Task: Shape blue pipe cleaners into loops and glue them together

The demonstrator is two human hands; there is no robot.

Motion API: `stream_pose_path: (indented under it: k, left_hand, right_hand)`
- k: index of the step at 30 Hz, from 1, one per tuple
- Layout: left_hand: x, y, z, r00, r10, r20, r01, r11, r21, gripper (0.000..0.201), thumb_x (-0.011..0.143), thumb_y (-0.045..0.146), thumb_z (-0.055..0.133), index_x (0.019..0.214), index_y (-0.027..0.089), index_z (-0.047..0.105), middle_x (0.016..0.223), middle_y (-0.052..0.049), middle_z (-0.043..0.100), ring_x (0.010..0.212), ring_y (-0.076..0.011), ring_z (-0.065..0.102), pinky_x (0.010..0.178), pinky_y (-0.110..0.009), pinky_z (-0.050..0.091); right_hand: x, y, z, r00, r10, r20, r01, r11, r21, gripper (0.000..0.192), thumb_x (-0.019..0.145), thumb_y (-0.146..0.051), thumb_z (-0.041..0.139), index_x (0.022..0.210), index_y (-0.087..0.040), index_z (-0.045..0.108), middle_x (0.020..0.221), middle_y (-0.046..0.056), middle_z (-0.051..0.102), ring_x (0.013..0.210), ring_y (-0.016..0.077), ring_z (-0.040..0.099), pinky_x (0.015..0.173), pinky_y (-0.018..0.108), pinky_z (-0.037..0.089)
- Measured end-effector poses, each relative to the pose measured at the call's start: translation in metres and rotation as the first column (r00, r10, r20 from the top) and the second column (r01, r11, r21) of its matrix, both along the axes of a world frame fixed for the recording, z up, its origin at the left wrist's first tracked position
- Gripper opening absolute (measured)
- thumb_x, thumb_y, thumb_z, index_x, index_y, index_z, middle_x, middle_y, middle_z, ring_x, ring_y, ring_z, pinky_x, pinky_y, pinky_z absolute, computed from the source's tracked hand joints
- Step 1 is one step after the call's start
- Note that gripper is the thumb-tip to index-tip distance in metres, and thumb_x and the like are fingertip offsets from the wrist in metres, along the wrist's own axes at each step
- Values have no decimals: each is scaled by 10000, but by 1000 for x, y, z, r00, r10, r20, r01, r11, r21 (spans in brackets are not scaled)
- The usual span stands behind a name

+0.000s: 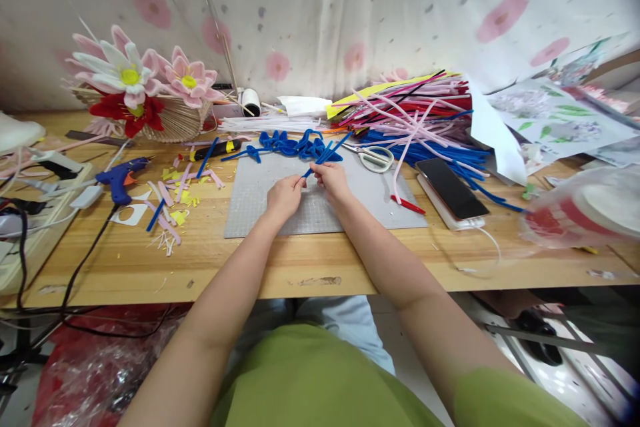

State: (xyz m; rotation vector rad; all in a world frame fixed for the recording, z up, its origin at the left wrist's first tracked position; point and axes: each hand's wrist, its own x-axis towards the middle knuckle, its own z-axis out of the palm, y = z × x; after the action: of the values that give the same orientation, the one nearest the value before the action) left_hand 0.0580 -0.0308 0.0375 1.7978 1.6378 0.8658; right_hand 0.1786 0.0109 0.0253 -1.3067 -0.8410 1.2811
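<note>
A: How do the blue pipe cleaners (307,173) look?

B: Fuzzy, thin and deep blue, with several fairly straight ends fanning out beyond the right hand (331,180).

A: Where are they?

B: Between the two hands, over the grey mat (320,213). The right hand grasps them, and the left hand (285,197) pinches their near end in its fingertips.

A: What's around them?

B: Curled blue loops (296,145) lie just beyond, scissors (376,159) to the right, and a blue pile (463,160) farther right on the tabletop (220,267).
</note>
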Motion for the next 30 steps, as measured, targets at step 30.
stream_pose_path:
  k: [30]
  left_hand:
    - [-40, 12, 2, 671, -13, 741, 442, 810, -386, 214, 824, 261, 527, 684, 103, 565, 469, 42, 382, 351, -16, 290, 334, -134, 174]
  right_hand:
    - [0, -1, -3, 792, 419, 443, -568, 771, 288, 123, 690, -297, 569, 697, -179, 604, 610, -25, 565, 515, 89, 484, 516, 228, 393]
